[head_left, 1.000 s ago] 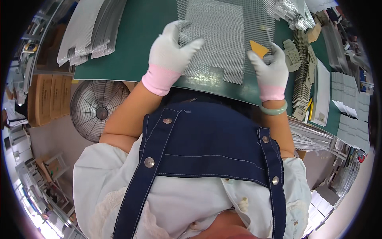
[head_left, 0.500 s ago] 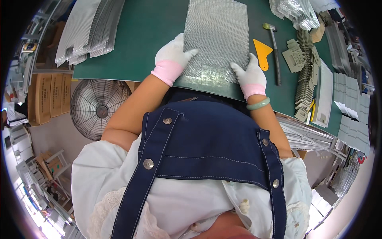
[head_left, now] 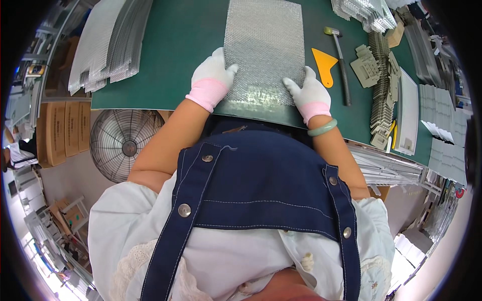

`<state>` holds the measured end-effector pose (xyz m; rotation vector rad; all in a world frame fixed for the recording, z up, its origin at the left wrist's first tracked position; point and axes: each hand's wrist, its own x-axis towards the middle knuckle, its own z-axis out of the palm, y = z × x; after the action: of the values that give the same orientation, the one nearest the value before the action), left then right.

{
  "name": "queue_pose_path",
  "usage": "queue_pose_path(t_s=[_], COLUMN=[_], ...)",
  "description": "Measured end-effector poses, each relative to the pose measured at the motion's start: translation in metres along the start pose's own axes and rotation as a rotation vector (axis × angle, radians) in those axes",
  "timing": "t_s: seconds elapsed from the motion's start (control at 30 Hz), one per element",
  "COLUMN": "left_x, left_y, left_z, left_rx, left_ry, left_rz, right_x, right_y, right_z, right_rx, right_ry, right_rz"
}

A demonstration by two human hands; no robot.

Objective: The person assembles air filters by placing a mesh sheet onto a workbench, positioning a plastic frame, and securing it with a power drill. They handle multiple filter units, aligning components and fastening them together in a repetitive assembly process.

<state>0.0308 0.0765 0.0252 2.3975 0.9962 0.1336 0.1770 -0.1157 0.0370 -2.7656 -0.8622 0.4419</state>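
A rectangular silvery metal mesh sheet (head_left: 263, 45) lies on the green table, close to its front edge. My left hand (head_left: 213, 75), in a white glove with a pink cuff, holds its left edge, the thumb on top. At the right edge, my right hand (head_left: 309, 93) in a matching glove holds it with thumb and fingers apart around the border. The fingertips beneath or behind the edges are partly hidden. Just right of the sheet lie a yellow plastic scraper (head_left: 324, 66) and a hammer (head_left: 341, 65) with a dark handle.
Stacked mesh sheets (head_left: 108, 42) stand at the far left of the table, with more mesh (head_left: 364, 12) at the back right. A row of grey-beige plastic parts (head_left: 382, 85) runs down the right side beside a framed panel (head_left: 406, 113). A floor fan (head_left: 128, 145) stands below left.
The whole view has shifted slightly, so the table things appear a little further left. Both hands keep nearly the same hold on the mesh sheet.
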Motion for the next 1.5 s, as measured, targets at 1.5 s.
queue_pose_path(t_s=[1.5], left_x=[-0.078], left_y=[0.007], left_z=[0.017], left_rx=[0.316], left_ry=[0.138], left_rz=[0.706], right_x=[-0.044], right_y=[0.002], right_z=[-0.004], right_rx=[-0.292], right_ry=[-0.075], right_rz=[-0.545])
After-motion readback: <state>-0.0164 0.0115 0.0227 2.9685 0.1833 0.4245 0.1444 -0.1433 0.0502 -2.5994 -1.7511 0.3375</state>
